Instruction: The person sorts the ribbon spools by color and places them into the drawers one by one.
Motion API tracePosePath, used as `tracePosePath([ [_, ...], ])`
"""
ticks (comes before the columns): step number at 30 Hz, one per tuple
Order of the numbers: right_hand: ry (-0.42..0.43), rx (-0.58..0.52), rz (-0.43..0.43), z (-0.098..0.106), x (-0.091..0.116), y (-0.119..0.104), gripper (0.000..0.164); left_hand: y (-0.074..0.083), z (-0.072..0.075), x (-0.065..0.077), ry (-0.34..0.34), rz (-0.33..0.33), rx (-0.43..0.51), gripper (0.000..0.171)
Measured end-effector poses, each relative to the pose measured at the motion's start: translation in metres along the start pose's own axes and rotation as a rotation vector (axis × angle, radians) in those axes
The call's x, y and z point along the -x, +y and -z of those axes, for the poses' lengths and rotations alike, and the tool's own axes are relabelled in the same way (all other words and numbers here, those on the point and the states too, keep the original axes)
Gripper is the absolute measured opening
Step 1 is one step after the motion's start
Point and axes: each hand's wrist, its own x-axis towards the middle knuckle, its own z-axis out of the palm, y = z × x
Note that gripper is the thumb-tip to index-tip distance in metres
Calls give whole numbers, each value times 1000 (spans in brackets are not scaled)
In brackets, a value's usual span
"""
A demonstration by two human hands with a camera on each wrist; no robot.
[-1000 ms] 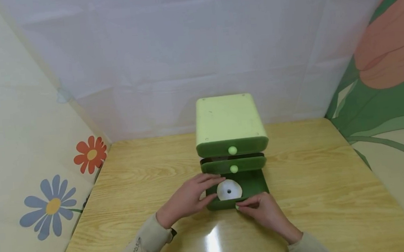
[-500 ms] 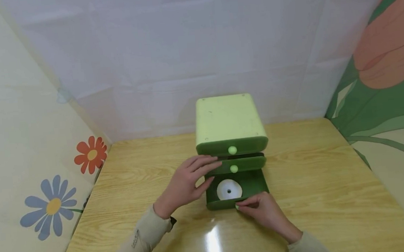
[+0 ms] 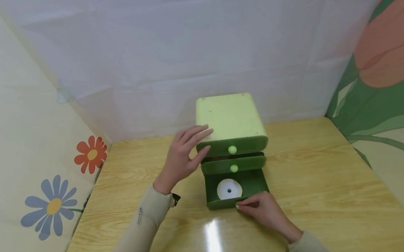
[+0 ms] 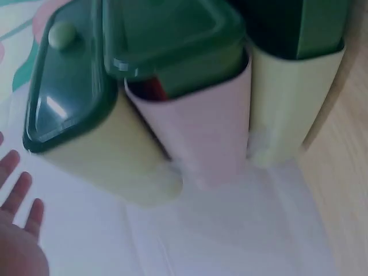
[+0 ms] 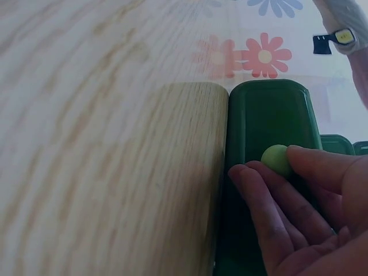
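A small three-drawer cabinet (image 3: pixel 227 116) has a pale green top and dark green drawer fronts. Its bottom drawer (image 3: pixel 254 183) is pulled far out and holds a white disc (image 3: pixel 223 189) with a dark hole in its centre. My right hand (image 3: pixel 266 214) pinches that drawer's round light green knob (image 5: pixel 277 160) between thumb and fingers. Up at the cabinet's front left corner, my left hand (image 3: pixel 181 155) has its fingers extended, overlapping the top drawer front in the head view. The middle drawer (image 3: pixel 249 163) stands slightly out; something red (image 4: pixel 155 89) shows inside it.
The cabinet stands on a wood-grain table (image 3: pixel 147 158), near a white cloth backdrop (image 3: pixel 168 57). Flower-patterned panels rise on both sides, with a blue flower (image 3: pixel 53 207) at left and large tulips (image 3: pixel 391 44) at right.
My left hand has risen from beside the bottom drawer, past the middle drawer, to the cabinet's top left corner. My right hand has stayed at the bottom knob, and the drawers look unmoved.
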Motion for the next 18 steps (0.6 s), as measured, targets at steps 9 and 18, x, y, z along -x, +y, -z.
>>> tracePosePath([
  [9, 11, 1, 1, -1, 0, -1, 8, -41, 2, 2, -218, 331, 179, 45],
  [18, 29, 1, 9, 0, -1, -3, 8, -49, -5, 0, -192, 398, 333, 37],
])
